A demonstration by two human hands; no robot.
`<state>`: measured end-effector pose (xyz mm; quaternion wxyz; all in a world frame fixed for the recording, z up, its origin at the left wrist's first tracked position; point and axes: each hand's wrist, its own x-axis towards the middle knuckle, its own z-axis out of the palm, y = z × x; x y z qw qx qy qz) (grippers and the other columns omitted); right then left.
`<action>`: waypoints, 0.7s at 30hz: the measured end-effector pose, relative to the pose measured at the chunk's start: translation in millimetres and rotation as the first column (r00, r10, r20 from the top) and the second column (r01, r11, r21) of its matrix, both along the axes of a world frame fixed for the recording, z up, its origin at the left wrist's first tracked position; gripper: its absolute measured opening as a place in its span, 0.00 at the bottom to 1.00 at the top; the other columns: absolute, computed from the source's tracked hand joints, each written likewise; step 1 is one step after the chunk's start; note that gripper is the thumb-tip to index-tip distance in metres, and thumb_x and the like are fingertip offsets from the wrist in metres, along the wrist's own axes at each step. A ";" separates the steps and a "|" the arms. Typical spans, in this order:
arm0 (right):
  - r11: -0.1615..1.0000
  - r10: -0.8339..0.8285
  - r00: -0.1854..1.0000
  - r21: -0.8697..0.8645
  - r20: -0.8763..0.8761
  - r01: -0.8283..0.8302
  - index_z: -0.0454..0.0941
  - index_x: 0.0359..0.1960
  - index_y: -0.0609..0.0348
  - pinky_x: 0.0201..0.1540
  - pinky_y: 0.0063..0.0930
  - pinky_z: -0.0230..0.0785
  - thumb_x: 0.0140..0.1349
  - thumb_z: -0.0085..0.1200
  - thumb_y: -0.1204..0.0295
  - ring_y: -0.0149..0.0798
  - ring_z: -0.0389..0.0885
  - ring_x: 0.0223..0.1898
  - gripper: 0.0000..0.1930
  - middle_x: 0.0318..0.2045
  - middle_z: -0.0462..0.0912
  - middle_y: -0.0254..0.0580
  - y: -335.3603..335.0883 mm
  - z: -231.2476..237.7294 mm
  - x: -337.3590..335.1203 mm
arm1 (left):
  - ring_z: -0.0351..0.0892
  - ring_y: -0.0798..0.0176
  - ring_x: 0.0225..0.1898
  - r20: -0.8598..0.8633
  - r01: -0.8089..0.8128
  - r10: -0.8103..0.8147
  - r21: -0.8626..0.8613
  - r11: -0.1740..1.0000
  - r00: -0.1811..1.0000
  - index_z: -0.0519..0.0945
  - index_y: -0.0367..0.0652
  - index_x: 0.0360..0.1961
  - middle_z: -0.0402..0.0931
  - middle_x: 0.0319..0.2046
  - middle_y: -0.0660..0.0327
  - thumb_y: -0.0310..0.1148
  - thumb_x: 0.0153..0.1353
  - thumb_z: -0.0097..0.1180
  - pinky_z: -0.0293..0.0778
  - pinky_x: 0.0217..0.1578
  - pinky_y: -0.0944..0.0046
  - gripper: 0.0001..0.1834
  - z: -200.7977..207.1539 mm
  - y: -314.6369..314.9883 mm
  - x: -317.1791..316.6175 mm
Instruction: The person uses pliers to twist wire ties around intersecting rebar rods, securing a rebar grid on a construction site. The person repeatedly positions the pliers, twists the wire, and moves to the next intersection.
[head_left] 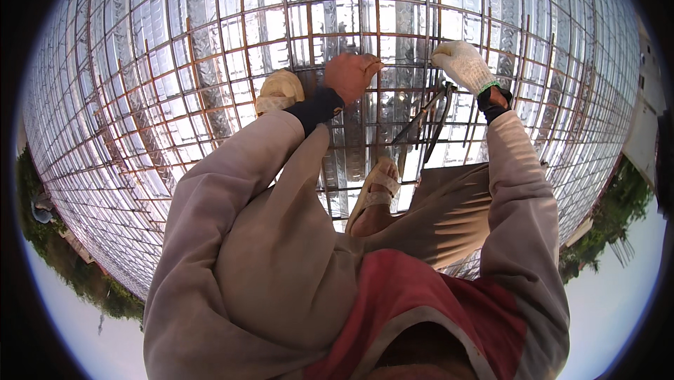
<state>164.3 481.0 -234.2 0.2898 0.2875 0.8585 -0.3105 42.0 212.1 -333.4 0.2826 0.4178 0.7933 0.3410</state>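
My bare left hand is pinched closed just above the grid of reinforcing bars. Whatever lies between its fingertips is too small to make out. To its right, my right hand, in a white knitted glove with a green cuff edge, has its fingers curled together close to a crossing of bars. What they grip is hidden. Below the glove is a pair of pincers, dark, with two long handles spreading down over the grid. I cannot tell whether the right hand touches the pincers.
Shiny ribbed metal decking lies beneath the bars. My sandalled feet stand on the grid, one sandal beside the left forearm, the other sandal nearer me. Greenery borders the deck at left, and a pale wall at right.
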 end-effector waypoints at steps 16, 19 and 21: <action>0.948 -0.295 0.817 0.262 0.495 0.183 0.91 0.48 0.67 0.58 0.52 0.83 0.67 0.55 0.48 0.65 0.90 0.54 0.30 0.48 0.91 0.67 -41.3 -27.5 121.2 | 0.90 0.46 0.42 -0.245 -0.434 0.453 0.129 0.892 0.857 0.90 0.43 0.53 0.90 0.39 0.49 0.41 0.78 0.60 0.85 0.46 0.48 0.15 20.6 -40.6 -89.0; 0.927 -0.336 0.843 0.306 0.421 0.217 0.91 0.49 0.64 0.59 0.51 0.83 0.63 0.57 0.56 0.64 0.90 0.53 0.25 0.48 0.91 0.65 -62.5 -22.4 103.6 | 0.83 0.43 0.56 -0.505 -0.489 0.496 0.159 0.858 0.706 0.89 0.44 0.54 0.87 0.50 0.51 0.34 0.73 0.61 0.78 0.59 0.44 0.13 -0.1 -93.0 -124.8; 0.907 -0.382 0.865 0.310 0.325 0.285 0.90 0.51 0.63 0.59 0.51 0.82 0.62 0.57 0.58 0.64 0.90 0.54 0.24 0.48 0.91 0.65 -62.6 -28.1 102.5 | 0.81 0.43 0.58 -0.557 -0.508 0.498 0.152 0.848 0.665 0.88 0.45 0.54 0.86 0.52 0.53 0.33 0.71 0.62 0.76 0.61 0.43 0.13 -9.3 -113.3 -133.2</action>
